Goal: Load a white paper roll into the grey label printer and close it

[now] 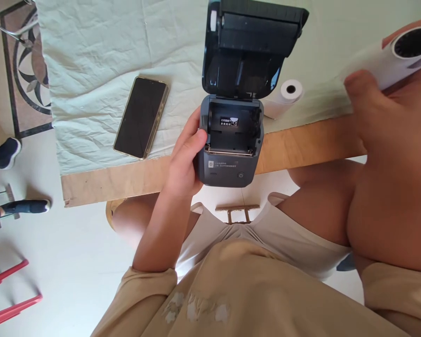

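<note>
A seated person works at a wooden table (pixel 301 145) draped with a pale green cloth (pixel 101 61), seen from above. At the near edge of the table sits a small dark printer (pixel 229 150), its lid (pixel 247 47) swung up and back toward the far side, leaving the paper bay open and facing upward. The left hand (pixel 184 161) grips the printer's left side, fingers wrapped around the casing, thumb along its near corner. The right hand (pixel 375 112), raised close to the camera at the right of the scene, grasps a white paper roll (pixel 396 58); the roll's hollow core points toward the viewer and to the right, so its long axis runs roughly left to right, about in line with the width of the open bay. The bay lies to the left of that roll and farther down, well apart from it; the right hand is the one carrying paper, the left the one touching the printer. A second, smaller paper roll (pixel 286 96) lies on the cloth just beside the printer's right hinge. A dark phone (pixel 141 117) rests face up on the cloth, left of the printer.
</note>
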A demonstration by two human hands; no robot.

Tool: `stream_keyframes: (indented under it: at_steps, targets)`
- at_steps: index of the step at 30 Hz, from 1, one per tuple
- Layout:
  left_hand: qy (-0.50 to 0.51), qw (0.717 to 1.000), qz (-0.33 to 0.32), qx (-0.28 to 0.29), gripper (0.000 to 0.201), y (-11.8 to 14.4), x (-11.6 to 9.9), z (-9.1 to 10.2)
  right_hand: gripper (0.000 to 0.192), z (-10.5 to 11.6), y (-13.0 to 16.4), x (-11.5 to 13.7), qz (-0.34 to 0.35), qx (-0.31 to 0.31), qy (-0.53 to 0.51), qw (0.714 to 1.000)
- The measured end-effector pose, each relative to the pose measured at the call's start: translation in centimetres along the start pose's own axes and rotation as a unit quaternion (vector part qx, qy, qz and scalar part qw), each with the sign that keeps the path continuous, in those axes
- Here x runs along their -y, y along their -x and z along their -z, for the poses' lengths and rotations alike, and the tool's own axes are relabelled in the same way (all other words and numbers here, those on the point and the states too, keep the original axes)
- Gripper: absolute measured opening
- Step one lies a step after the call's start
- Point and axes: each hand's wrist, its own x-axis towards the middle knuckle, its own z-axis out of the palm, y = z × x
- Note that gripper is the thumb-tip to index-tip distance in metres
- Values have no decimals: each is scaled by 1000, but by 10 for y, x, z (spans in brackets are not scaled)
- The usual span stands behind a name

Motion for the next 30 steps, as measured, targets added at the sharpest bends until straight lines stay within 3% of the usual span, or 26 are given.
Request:
stream_keyframes:
  at_steps: [2, 6, 8, 11, 12, 14, 18, 21, 23, 25, 28, 30]
  targets:
    - [2, 1000, 5, 4, 39, 0, -1, 0, 39, 2, -3, -9, -31, -52, 74, 995]
    - [-5, 1000, -2, 8, 39, -2, 3, 4, 57, 2, -5, -25, -72, -53, 121, 989]
    - [-5, 1000, -13, 17, 41, -3, 7, 8, 63, -2, -4, -21, 11, -124, 114, 986]
    - [3, 999, -29, 28, 43, -5, 11, 11, 41, -20, -3, 0, 162, -219, 89, 958]
    - [5, 999, -32, 28, 43, -5, 12, 12, 36, -29, -2, 8, 181, -201, 87, 959]
    - [3, 999, -29, 21, 45, -5, 12, 11, 51, -51, -1, 21, 198, -75, 115, 971]
    - [-7, 1000, -11, 1, 48, -4, 8, 8, 51, -82, -1, 29, 99, 28, 161, 982]
    - [-10, 1000, -5, 2, 49, -5, 8, 9, 52, -82, -1, 29, 59, 42, 141, 987]
    - [-11, 1000, -9, 10, 49, -5, 8, 11, 60, -75, -1, 31, 51, 29, 54, 997]
    - [-7, 1000, -15, 16, 48, -5, 9, 12, 67, -68, 0, 31, -18, 34, -98, 994]
    - [-3, 1000, -16, 19, 48, -5, 8, 10, 55, -63, -1, 30, -154, 58, -270, 949]
    - [-4, 1000, -8, 10, 49, -4, 8, 9, 47, -63, -1, 32, -167, 41, -286, 943]
